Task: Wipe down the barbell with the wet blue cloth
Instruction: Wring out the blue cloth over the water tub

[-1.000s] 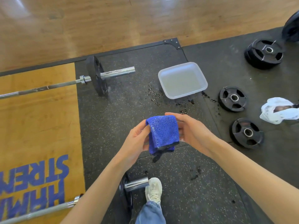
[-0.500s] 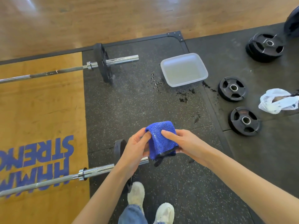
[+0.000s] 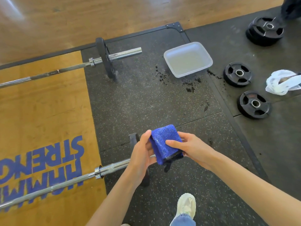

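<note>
Head camera looks down on a folded, wet blue terry cloth (image 3: 164, 144) held between both hands above the dark speckled rubber mat (image 3: 146, 103). The left hand (image 3: 141, 154) cups the cloth's left edge with curled fingers, thumb up along its side; the right hand (image 3: 187, 147) pinches the other side, thumb pressed flat on the blue face. Over the last second the view has travelled back from the white plastic water tray (image 3: 188, 60) (dark drips mark the mat near it), and the near chrome steel barbell (image 3: 65, 181) with its black end plate, at first only a stub at the bottom edge, now runs right under the hands. The cloth has kept much the same fold and the same two-handed hold throughout. That suggests the wetting is done and wiping has not begun: the cloth hangs just above the bar's sleeve, seemingly not touching it. A second long barbell (image 3: 48, 73) lies farther off, well apart, so the near one is probably the target.
</note>
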Action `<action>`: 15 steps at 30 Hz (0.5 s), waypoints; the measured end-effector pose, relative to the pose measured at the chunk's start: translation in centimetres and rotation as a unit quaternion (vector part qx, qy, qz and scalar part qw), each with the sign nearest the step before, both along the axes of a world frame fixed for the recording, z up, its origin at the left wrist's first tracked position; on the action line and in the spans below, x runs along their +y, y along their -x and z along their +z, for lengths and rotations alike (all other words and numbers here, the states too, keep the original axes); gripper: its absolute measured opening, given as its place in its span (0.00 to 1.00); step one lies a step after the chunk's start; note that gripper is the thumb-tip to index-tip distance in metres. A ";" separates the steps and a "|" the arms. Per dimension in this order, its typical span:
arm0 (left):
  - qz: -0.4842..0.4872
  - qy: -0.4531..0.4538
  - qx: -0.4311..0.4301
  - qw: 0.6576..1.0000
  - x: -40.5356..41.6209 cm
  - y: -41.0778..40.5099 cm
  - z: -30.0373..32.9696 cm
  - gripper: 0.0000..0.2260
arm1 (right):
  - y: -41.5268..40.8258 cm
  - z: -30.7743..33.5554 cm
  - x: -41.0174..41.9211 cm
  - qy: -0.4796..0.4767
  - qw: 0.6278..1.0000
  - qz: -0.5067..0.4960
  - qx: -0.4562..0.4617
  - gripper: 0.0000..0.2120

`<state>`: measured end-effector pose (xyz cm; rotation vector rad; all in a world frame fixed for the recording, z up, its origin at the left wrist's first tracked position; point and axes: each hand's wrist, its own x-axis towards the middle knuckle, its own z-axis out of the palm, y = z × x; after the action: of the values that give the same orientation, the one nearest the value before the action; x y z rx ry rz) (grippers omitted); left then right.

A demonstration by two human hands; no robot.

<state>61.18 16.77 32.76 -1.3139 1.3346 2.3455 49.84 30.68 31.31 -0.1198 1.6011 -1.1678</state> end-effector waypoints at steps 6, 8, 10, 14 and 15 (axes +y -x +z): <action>-0.082 0.057 0.008 0.995 -2.2 -4.5 -2.9 0.09 | -5.9 -3.1 -0.9 0.000 0.998 -0.065 -0.015 0.17; -0.087 0.057 0.008 0.995 -2.3 -5.3 -4.3 0.09 | -7.2 -4.4 -0.7 -0.009 0.995 -0.102 -0.012 0.18; -0.086 0.047 0.006 0.995 -2.1 -5.9 -6.1 0.10 | -8.1 -5.8 -0.3 -0.011 0.990 -0.139 -0.024 0.18; -0.054 -0.020 0.034 0.998 -0.9 -6.4 -10.1 0.11 | -9.2 -8.8 0.6 0.019 0.976 -0.187 -0.107 0.22; -0.043 -0.033 0.040 0.998 -0.5 -6.5 -11.2 0.12 | -9.5 -10.0 0.9 0.034 0.971 -0.198 -0.130 0.22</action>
<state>67.71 16.22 21.59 -1.1342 1.2955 2.3848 59.29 31.58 21.33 0.3135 1.3862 -1.4771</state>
